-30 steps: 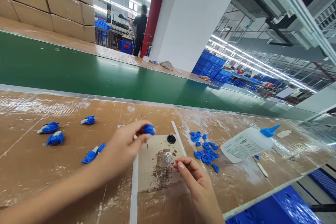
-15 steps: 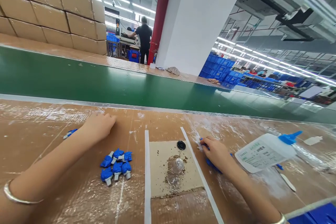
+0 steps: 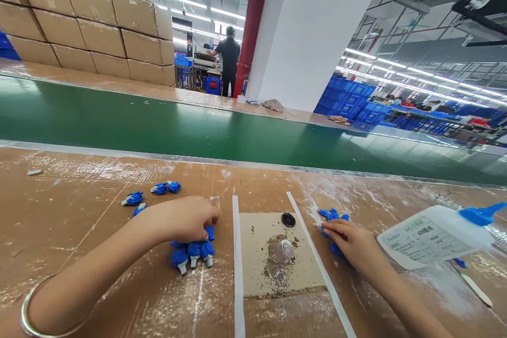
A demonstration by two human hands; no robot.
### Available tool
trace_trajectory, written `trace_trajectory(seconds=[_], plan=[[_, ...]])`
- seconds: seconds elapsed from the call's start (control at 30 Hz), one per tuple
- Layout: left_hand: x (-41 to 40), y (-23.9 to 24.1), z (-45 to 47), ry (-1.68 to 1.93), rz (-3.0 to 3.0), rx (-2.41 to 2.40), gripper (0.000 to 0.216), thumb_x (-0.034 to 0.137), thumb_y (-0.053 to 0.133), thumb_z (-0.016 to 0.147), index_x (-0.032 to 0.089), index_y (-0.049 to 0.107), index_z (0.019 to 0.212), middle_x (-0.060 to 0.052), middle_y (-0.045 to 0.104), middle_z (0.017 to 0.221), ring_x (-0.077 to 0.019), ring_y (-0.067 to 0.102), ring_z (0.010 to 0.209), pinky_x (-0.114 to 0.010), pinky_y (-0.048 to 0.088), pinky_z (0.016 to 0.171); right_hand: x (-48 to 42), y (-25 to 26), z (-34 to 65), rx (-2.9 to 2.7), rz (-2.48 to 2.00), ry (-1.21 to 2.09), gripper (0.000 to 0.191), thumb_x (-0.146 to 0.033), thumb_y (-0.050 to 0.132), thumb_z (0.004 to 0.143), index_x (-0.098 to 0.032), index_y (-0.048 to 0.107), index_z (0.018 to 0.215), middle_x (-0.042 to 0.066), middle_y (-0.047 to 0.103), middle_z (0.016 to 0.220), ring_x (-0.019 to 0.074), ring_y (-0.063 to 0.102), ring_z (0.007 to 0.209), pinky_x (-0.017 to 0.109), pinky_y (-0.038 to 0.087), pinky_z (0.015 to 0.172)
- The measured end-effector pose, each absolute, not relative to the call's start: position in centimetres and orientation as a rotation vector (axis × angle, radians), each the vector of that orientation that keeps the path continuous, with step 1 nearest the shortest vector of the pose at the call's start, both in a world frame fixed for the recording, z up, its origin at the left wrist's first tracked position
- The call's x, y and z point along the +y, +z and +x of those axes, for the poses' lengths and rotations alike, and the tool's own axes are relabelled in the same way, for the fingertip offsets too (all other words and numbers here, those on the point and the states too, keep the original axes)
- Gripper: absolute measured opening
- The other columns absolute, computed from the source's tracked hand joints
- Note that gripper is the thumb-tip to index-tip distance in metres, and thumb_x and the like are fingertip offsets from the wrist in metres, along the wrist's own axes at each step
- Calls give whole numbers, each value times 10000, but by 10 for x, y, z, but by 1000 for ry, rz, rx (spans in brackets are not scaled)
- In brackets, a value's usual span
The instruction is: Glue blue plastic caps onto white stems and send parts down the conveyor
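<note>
My left hand (image 3: 188, 219) is closed, fingers curled down over a cluster of small blue pieces with grey tabs (image 3: 194, 250). Its fingertips meet one blue piece (image 3: 210, 231) at the cluster's right edge. The hand covers part of that cluster. To the right of the taped board, my right hand (image 3: 352, 240) pinches at a small blue piece (image 3: 325, 227) in another blue group (image 3: 335, 215), partly under the fingers. Between the hands, a small clear cup (image 3: 284, 251) and a black round cap (image 3: 288, 219) rest on a beige, stained board (image 3: 253, 274).
White tape strips (image 3: 238, 264) flank the board. A white bottle with a blue nozzle (image 3: 431, 235) lies at right, beside a pale stick (image 3: 477, 289). Several loose blue pieces (image 3: 132, 198) lie at left. Beyond runs a green belt (image 3: 158, 124), with stacked cartons (image 3: 99, 37) behind.
My left hand has moved right and nearer, from the scattered blue pieces to the cluster. My right hand stays by its blue group. The view has shifted left.
</note>
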State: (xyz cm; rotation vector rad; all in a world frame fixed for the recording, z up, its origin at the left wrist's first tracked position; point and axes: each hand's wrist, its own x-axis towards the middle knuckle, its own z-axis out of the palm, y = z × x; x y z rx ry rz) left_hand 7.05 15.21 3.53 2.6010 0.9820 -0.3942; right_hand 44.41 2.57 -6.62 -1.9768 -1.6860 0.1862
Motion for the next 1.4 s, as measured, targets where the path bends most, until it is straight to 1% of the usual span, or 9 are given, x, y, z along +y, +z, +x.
trace_trajectory(seconds=[0.13,0.4,0.53,0.7,1.0,1.1,1.2,1.3,1.4], plan=[[150,31,75,-431,2604,973,343,54,496,699,209,675,946,-85,692,1042,-251,643,951,-337,483,774,26,-67,449,-1774,-1954,207,287,-340,500,795,-237,765,828,104,722,1058,323,669,1002,531,489,948],[147,24,81,-407,2720,1031,296,60,484,742,149,627,985,-153,690,1065,-301,644,977,-405,498,809,34,-50,452,-1904,-1854,253,165,-248,573,746,-246,738,766,89,738,889,331,652,926,515,476,892],[143,26,84,-422,2752,1072,299,48,486,743,138,632,988,-157,696,1062,-302,652,975,-399,502,810,20,-41,420,-1840,-1729,254,207,-297,561,842,-214,673,995,100,701,1013,289,633,962,474,492,871],[145,24,85,-436,2780,1066,283,75,508,750,125,640,995,-163,698,1061,-323,650,981,-414,500,809,6,-40,366,-1880,-1455,398,330,-318,563,925,-302,506,1250,23,655,1133,187,611,1046,363,493,922],[151,15,83,-252,2740,1037,263,24,423,740,101,630,884,-204,688,960,-355,648,890,-433,457,727,7,-50,352,-1936,-1345,438,489,-147,550,919,-385,425,1327,1,629,1119,173,567,1055,348,462,925],[150,18,86,-76,2673,992,239,59,405,782,123,601,903,-173,662,966,-323,625,894,-415,429,737,4,-51,351,-1935,-1343,423,485,-149,561,913,-396,448,1314,-7,631,1112,180,560,1045,353,458,917],[144,25,91,75,2526,883,196,133,453,811,171,604,930,-85,651,960,-243,595,886,-352,410,753,3,-50,350,-1909,-1361,409,477,-151,574,906,-392,467,1304,-8,639,1111,187,557,1041,363,446,916],[135,29,98,151,2305,773,203,186,522,788,203,632,958,-7,635,855,-173,570,790,-289,404,717,4,-50,349,-1881,-1362,425,456,-161,593,897,-390,496,1279,-21,661,1093,182,570,1027,347,454,897],[127,27,106,189,2059,688,216,238,569,762,191,641,960,18,597,767,-141,541,717,-259,406,665,3,-52,347,-1809,-1375,446,391,-187,616,891,-361,539,1233,-10,672,1091,183,583,1031,349,451,908]])
